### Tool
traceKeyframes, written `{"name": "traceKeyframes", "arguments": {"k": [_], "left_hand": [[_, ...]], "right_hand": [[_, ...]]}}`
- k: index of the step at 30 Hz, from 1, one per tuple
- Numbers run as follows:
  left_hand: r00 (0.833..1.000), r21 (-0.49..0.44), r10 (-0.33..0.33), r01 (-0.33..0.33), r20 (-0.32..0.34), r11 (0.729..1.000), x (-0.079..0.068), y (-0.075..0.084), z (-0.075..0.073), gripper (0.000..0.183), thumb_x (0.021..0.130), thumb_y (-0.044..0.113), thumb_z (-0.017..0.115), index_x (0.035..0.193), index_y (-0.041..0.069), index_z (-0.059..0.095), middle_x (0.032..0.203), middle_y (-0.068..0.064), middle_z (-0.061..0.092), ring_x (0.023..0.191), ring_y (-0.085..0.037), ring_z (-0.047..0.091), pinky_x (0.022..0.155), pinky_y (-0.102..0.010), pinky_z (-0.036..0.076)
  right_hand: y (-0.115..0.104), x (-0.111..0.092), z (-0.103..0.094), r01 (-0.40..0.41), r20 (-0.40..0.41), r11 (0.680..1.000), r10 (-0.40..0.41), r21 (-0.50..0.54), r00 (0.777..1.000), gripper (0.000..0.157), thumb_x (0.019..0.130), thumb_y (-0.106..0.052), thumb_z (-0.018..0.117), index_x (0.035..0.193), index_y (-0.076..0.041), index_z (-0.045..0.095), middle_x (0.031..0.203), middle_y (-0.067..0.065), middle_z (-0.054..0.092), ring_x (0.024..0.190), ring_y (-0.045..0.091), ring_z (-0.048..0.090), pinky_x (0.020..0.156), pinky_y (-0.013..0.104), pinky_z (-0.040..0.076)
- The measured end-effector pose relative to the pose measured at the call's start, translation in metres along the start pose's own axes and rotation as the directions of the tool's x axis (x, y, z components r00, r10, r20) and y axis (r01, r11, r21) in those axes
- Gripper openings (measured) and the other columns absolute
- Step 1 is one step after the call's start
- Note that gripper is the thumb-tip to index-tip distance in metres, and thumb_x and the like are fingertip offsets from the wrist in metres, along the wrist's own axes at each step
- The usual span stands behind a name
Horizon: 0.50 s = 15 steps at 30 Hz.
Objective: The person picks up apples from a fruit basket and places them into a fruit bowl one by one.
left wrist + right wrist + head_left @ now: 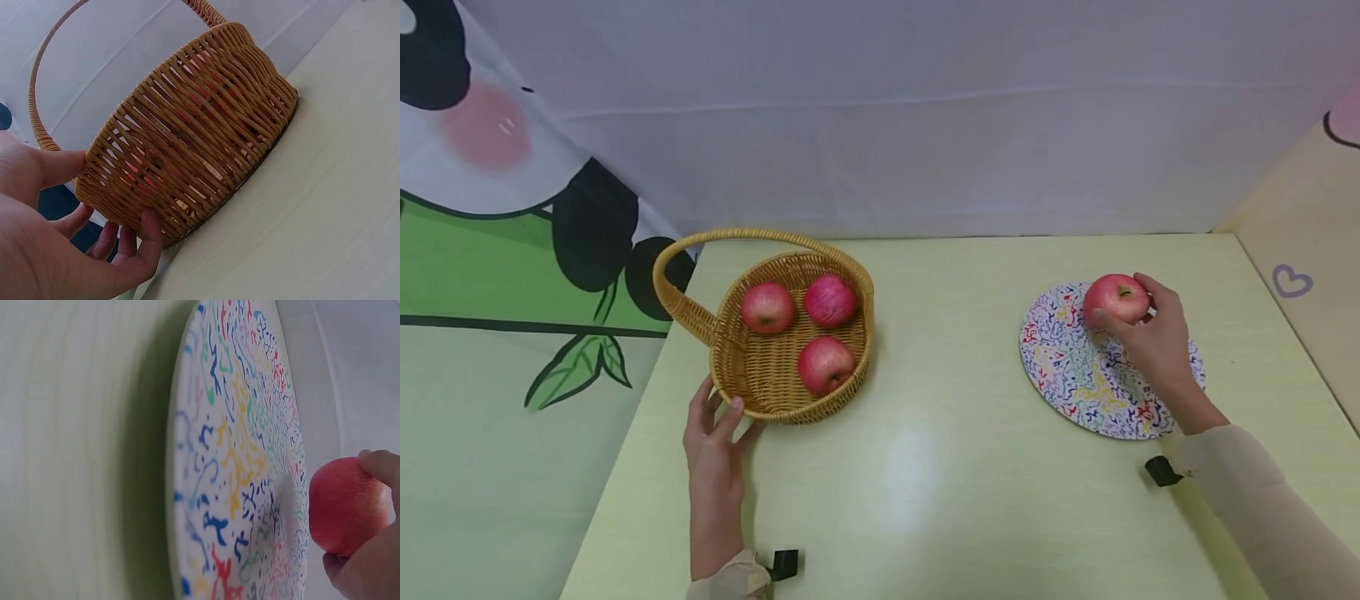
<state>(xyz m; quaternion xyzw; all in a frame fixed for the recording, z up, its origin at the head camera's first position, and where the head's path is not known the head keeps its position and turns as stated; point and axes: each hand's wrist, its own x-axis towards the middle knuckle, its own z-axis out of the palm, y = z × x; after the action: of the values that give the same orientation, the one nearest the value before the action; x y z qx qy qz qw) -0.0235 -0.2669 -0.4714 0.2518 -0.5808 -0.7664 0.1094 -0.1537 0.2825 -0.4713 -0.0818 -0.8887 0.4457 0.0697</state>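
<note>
A brown wicker basket [747, 367] with a tall arched handle stands at the left of the table. My left hand [715, 446] grips its near left side, thumb at the rim and fingers against the woven wall [181, 137]. Inside lie three red apples: one at the left [767, 307], one at the back right [830, 300] and one at the front right [826, 365]. Over on the right, my right hand [1153, 337] holds another red apple [1116, 298] between thumb and fingers. That apple is close over the far part of a round, colourfully speckled plate [1067, 387].
The pale table [940, 367] runs between basket and plate. A white cloth wall [925, 167] rises along its back edge, and a printed panel [1285, 217] borders the right side. Printed cloth [490, 400] hangs to the left.
</note>
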Motion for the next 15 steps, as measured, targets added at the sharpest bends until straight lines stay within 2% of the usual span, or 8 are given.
{"name": "traceKeyframes", "arguments": {"k": [8,15], "left_hand": [[1.0,0.01,-0.001,0.001,-0.001,1.0,0.0,0.001,0.001,0.059,0.096,0.016,0.062,0.149,0.03,0.039,0.148,-0.003,0.036,0.132,-0.026,0.043,0.081,-0.029,0.058],[1.0,0.011,-0.007,0.007,0.001,1.0,0.0,0.001,0.001,0.058,0.097,0.016,0.062,0.149,0.031,0.039,0.149,-0.003,0.035,0.133,-0.026,0.042,0.081,-0.029,0.058]], "right_hand": [[0.012,0.001,-0.009,-0.053,-0.039,0.998,0.052,-0.017,0.998,0.086,0.09,-0.042,0.068,0.157,-0.018,0.021,0.159,0.01,0.028,0.139,0.032,0.036,0.11,0.04,0.045],[0.019,0.001,-0.015,-0.083,-0.064,0.996,0.081,-0.02,0.995,0.085,0.09,-0.043,0.068,0.157,-0.017,0.023,0.158,0.01,0.028,0.139,0.033,0.036,0.109,0.043,0.045]]}}
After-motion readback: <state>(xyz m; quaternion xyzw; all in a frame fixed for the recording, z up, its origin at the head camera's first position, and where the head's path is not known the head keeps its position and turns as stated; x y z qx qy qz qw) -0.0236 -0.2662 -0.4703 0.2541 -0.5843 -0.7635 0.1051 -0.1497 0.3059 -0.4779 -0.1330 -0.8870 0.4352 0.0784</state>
